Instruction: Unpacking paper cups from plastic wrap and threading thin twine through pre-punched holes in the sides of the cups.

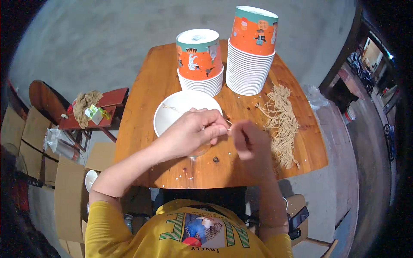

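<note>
One short pale strand [229, 127] shows above the wooden table [146, 86], between the left hand [193, 131] and the right hand [251, 142]. Left thumb and forefinger: clamped on the strand. Right fingers: curled and shadowed — cannot tell whether they grip it. A white tub [164, 122] sits partly behind the left hand; tan cords [284, 124] lie at right. Beyond stand a shorter stack [200, 64] and a taller stack [250, 56] of orange-printed tubs.

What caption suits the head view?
Left hand beside right hand over a wooden table with stacked paper buckets and twine.
</note>
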`<action>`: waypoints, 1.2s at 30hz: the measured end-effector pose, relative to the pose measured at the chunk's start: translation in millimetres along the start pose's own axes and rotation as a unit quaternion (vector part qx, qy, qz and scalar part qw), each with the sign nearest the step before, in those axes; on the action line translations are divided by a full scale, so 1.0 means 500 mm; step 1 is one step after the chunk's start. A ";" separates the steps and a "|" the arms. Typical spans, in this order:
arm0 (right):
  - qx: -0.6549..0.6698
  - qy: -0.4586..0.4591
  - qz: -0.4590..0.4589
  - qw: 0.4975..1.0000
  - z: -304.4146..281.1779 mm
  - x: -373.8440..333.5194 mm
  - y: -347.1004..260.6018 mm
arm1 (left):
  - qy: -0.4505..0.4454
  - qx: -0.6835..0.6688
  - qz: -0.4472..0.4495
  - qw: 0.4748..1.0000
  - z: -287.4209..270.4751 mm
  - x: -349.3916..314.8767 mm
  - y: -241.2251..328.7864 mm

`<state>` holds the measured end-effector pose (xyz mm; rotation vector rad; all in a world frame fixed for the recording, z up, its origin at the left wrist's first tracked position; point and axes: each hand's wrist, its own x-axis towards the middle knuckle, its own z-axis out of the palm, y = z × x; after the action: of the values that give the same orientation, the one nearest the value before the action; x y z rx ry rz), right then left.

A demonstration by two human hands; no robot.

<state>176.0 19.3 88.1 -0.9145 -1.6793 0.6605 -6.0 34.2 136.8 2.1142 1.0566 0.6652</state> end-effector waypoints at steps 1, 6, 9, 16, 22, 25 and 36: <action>0.017 -0.004 0.007 1.000 -0.002 -0.001 0.001 | -0.011 -0.054 -0.063 0.997 -0.003 -0.004 0.000; -0.014 0.016 -0.021 1.000 -0.009 -0.015 0.044 | -0.010 0.026 -0.061 0.998 -0.010 -0.013 -0.019; -0.073 -0.006 -0.079 0.994 -0.012 -0.013 0.066 | 0.034 0.101 -0.039 0.994 -0.011 -0.024 -0.030; -0.327 0.010 -0.222 0.919 -0.003 -0.007 0.112 | 0.104 0.211 -0.050 0.971 0.007 -0.018 -0.026; -0.400 0.027 -0.323 0.857 -0.003 -0.008 0.113 | 0.087 0.220 -0.022 0.971 0.016 -0.030 -0.026; -0.409 0.037 -0.330 0.850 -0.004 -0.016 0.114 | 0.075 0.241 -0.018 0.967 0.025 -0.030 -0.021; 0.219 0.094 -0.020 0.971 0.025 -0.036 0.069 | 0.075 0.349 0.200 0.912 0.056 0.001 0.040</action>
<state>175.1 23.5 47.7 -0.6026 -1.3079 0.8478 23.3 16.4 133.9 2.9990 1.0501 0.7165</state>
